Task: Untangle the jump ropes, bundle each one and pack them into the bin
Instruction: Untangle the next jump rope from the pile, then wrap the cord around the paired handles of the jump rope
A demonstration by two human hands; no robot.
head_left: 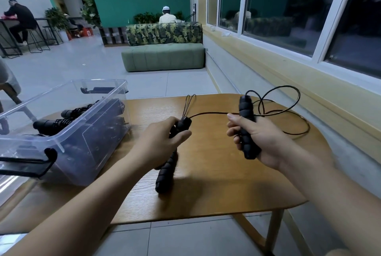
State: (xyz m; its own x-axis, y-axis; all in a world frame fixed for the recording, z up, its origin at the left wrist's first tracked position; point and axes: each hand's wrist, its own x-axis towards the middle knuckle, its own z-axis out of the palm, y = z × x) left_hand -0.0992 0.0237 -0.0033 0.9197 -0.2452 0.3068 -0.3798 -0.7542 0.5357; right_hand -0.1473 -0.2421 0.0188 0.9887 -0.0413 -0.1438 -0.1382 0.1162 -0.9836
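Observation:
My left hand (165,142) grips a black foam jump-rope handle (168,171) near its top, the handle slanting down over the wooden table (216,183). Two short cord loops (189,103) stick up past that hand. My right hand (249,142) grips the other black handle (247,130) upright. The thin black cord (288,111) runs from the left handle across to the right one and lies in loose loops on the table's far right. A clear plastic bin (68,132) on the left holds several black bundled ropes.
The bin has black latches at its near and far ends. The wall and window sill (309,95) run close along the table's right edge. Tiled floor, a green sofa (165,55) and seated people lie beyond the table.

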